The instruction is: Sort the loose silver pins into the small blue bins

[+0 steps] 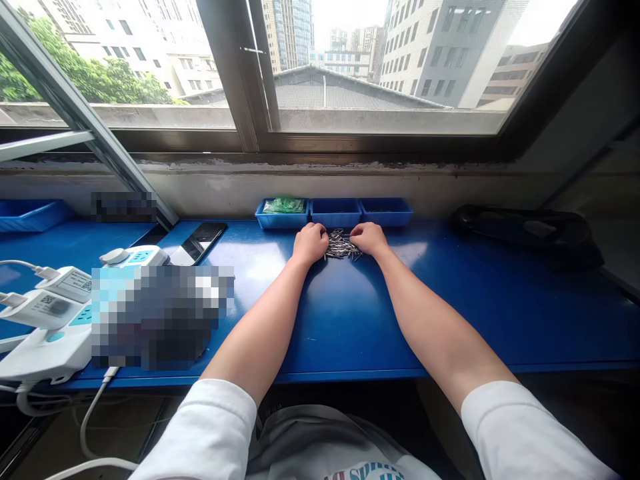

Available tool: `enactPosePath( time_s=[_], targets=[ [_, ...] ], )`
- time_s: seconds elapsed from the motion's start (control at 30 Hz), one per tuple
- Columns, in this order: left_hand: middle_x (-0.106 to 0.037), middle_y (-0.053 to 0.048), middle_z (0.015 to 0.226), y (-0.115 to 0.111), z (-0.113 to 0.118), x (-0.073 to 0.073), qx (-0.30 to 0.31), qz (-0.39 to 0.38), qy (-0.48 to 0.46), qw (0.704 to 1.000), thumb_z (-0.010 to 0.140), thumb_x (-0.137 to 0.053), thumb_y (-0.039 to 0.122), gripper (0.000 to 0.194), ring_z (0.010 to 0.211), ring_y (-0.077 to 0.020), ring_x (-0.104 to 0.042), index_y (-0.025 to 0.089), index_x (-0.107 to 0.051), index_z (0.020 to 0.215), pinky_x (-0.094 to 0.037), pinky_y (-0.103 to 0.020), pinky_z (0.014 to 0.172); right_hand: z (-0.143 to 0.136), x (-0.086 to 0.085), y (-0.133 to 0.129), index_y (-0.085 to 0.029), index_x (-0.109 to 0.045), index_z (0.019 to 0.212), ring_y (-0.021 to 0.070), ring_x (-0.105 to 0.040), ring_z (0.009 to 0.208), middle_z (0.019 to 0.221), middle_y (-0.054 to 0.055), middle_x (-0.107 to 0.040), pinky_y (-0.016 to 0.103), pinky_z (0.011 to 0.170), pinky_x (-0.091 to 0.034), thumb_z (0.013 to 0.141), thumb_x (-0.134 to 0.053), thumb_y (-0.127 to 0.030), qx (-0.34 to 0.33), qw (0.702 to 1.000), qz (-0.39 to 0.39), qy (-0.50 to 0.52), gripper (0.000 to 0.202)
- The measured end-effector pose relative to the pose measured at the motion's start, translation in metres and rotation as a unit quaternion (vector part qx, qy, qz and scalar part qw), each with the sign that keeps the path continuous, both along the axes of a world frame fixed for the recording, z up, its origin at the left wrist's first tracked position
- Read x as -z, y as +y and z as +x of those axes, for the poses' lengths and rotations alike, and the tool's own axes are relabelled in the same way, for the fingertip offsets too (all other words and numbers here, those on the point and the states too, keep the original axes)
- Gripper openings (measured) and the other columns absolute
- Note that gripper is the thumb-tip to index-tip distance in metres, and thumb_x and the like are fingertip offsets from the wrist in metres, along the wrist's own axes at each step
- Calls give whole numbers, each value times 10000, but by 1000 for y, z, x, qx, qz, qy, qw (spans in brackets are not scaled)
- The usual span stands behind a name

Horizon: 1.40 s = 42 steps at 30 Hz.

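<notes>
A heap of thin, shiny metal pieces (342, 247), which look like screws or pins, lies on the blue table between my hands. My left hand (311, 242) is at the heap's left edge, fingers curled in against it. At the right edge, my right hand (370, 237) has its fingers bent and pinched together by the pieces. Whatever either hand holds is too small to make out. Just behind the heap stand three blue bins: a left bin (283, 223) with green-tinted clear plastic packets (285, 205), a middle bin (335, 219) and a right bin (395, 219) with dark contents.
On the left of the table (350, 333) lie a phone (203, 241), a white power strip (47, 347) with plugged-in chargers, and a blurred-out item. A blue tray (33, 217) sits further left. A dark case-like object (530, 233) lies at the right, below the window.
</notes>
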<state>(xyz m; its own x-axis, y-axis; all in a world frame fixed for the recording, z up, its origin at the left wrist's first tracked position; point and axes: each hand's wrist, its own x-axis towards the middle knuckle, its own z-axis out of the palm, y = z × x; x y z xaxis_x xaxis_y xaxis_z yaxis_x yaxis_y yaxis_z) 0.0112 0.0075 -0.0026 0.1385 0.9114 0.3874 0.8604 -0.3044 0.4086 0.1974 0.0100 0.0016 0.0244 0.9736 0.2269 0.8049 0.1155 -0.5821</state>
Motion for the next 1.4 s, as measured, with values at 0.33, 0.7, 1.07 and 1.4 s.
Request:
enactPosePath(
  time_s=[0.33, 0.7, 1.07, 1.4],
  targets=[
    [-634, -80, 1013, -1, 0, -1, 0, 0, 9, 1000, 836, -448, 265, 235, 934, -229, -595, 213, -656, 933, -462, -338, 837, 0, 3, 2, -226, -731, 738, 216, -642, 829, 841, 50, -714, 295, 754, -475, 645, -600, -238, -18, 1000, -20, -3, 161],
    [-653, -53, 1030, -7, 4, -5, 94, 88, -26, 991, 896, -439, 361, 306, 989, -190, -595, 229, -668, 1049, -442, -292, 905, -3, 5, 5, -163, -643, 724, 151, -587, 692, 747, 32, -668, 267, 675, -466, 712, -571, -304, -61, 977, 65, 193, 160],
    [-631, -87, 1134, -12, 10, -9, 202, 91, -52, 974, 857, -530, 265, 402, 1045, -189, -590, 189, -558, 1250, -458, -292, 927, -20, -4, -3, -164, -622, 698, 163, -595, 714, 734, 42, -662, 275, 674, -475, 654, -651, -507, -139, 936, 50, 318, 348],
    [-691, -60, 1022, -7, 7, -7, 166, 93, -113, 975, 897, -458, 219, 271, 944, -157, -631, 184, -663, 1072, -482, -264, 867, -16, -2, -1, -158, -633, 724, 162, -604, 692, 718, 34, -657, 290, 680, -493, 603, -722, -477, -97, 941, 75, 316, 352]
  ],
)
